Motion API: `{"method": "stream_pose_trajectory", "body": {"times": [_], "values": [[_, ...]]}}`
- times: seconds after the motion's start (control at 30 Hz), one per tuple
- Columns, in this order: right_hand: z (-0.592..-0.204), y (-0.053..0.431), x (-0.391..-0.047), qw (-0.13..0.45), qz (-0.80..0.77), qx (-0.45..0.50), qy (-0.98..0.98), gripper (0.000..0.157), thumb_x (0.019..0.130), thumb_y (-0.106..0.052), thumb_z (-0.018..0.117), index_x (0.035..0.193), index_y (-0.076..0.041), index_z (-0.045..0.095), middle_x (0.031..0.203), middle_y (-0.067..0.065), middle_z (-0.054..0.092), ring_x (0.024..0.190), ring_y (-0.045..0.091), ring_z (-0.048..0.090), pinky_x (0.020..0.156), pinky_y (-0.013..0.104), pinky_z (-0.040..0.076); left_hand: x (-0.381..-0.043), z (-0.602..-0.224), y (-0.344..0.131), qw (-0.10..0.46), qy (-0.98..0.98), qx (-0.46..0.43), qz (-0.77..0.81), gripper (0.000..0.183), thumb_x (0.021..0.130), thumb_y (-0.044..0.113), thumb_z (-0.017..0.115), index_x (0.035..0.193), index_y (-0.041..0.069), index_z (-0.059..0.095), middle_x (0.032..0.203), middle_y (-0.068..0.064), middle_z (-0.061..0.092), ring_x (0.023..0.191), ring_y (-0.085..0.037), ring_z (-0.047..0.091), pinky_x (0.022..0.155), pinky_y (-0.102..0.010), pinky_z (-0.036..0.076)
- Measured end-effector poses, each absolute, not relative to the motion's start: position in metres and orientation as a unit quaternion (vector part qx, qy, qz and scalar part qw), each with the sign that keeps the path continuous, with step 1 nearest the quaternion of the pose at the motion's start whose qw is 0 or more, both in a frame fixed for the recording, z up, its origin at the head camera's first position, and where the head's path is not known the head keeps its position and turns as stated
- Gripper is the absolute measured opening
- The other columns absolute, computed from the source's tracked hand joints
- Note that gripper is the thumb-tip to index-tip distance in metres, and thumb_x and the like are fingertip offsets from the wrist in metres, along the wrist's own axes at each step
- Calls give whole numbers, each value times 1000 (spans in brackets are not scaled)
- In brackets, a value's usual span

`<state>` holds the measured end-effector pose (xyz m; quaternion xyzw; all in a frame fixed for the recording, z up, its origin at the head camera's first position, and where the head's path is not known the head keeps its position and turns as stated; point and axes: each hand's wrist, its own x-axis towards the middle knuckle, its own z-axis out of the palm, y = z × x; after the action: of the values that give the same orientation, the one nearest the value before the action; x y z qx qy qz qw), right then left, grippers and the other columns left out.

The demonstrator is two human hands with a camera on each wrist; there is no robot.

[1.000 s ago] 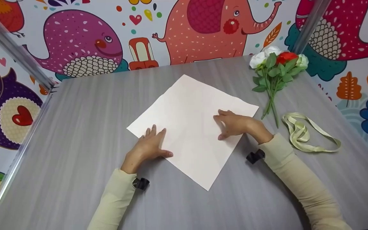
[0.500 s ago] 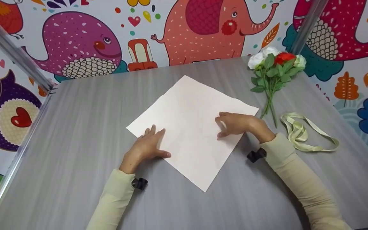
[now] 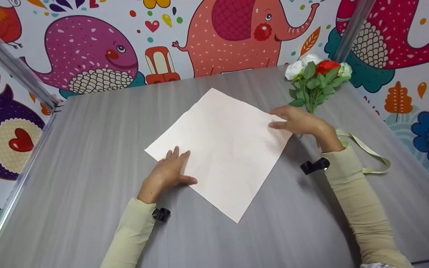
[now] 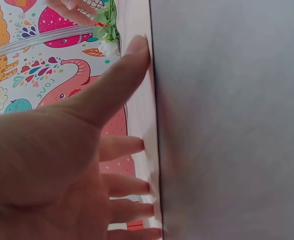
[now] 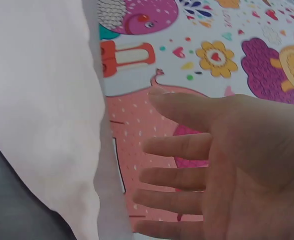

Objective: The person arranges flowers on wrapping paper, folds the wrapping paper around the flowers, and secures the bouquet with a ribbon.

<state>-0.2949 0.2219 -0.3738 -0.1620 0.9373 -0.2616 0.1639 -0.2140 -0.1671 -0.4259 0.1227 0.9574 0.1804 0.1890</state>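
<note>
A pale pinkish-white square sheet of paper lies on the table, turned like a diamond with one corner toward me. My left hand rests on its left lower edge, fingers spread and thumb along the border. Over the sheet's right corner is my right hand, raised; in the right wrist view its fingers are extended, apart from the paper and holding nothing. Just beyond that hand lies a bunch of artificial flowers, white and red blooms on green stems, the lower stems partly hidden by the hand.
A pale green ribbon lies loosely looped at the right, partly covered by the right forearm. Printed cartoon panels stand along the back and sides of the grey table, with metal posts at the back corners.
My right hand has lifted off the paper and moved up and right toward the flowers. The left hand stays at the paper's edge. The whole view has shifted slightly.
</note>
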Motion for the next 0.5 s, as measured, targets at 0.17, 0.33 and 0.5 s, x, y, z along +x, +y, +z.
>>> {"method": "stream_pose_trajectory", "body": {"times": [0.17,0.33,0.5], "values": [[-372,241,-301,127,-264,-105,950,60,100,-30,61,148,2,43,154,28,40,144,46,36,115,62,32,-214,-426,-168,192,957,123,178,94,84,38,80,157,4,30,163,-33,11,151,-53,11,120,-65,18],[-377,258,-306,96,-229,-68,966,60,99,-25,62,149,3,42,155,31,34,144,47,32,115,64,30,-214,-426,-167,195,958,121,172,95,84,39,80,157,4,30,163,-33,12,151,-53,12,120,-65,19],[-381,271,-311,94,-220,-38,970,63,98,-24,63,150,3,40,153,33,35,141,49,33,114,66,30,-214,-426,-166,197,957,121,175,95,84,38,80,157,4,30,163,-33,11,151,-53,11,120,-65,17]]}}
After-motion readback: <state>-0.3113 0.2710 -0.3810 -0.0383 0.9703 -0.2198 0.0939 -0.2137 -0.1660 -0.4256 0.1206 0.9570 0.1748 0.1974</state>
